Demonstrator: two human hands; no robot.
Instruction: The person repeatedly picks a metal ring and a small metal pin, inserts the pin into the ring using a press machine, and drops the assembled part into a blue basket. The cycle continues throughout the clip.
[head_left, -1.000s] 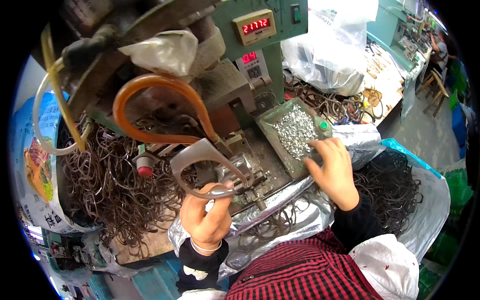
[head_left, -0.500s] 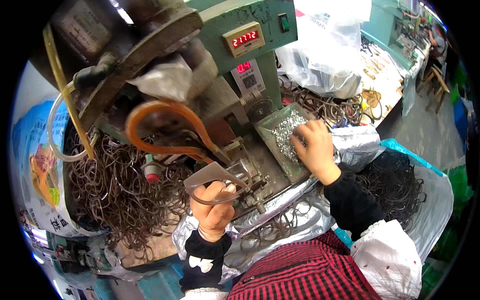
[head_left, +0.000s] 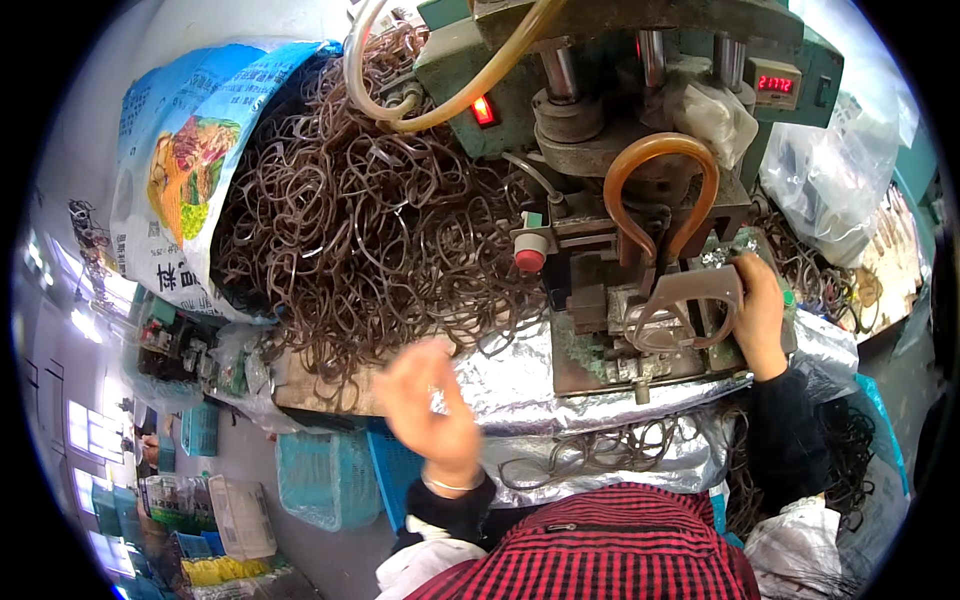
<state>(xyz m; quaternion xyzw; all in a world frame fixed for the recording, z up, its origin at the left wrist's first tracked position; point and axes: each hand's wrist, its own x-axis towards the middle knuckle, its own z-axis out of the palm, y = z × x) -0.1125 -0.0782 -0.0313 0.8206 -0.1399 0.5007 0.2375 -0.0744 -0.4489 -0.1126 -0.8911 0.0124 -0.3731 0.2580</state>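
Note:
My right hand (head_left: 762,315) grips the right end of a brown translucent eyeglass frame (head_left: 712,284), its fingers closed there. The frame is in front of the press's metal fixture (head_left: 600,315), overlapping it in view; contact is hard to tell. An orange-brown loop (head_left: 660,142), with dark prongs at its lower end, stands just above the frame. Behind my right hand, small shiny metal pieces (head_left: 738,246) show in a partly hidden tray. My left hand (head_left: 432,412) is blurred and away from the fixture, near the table's front edge, its thumb apart from the fingers and nothing in it.
A large heap of brown loops (head_left: 370,220) spills from a blue and white sack (head_left: 180,170) at the left. The green press (head_left: 480,60) has a red push button (head_left: 529,260). More brown loops (head_left: 620,452) lie on silver foil (head_left: 500,395) near my lap. Blue baskets (head_left: 325,480) stand lower left.
My view has swung left. My left hand has let go of the eyeglass frame and moved left. My right hand has left the metal pieces and now holds the frame.

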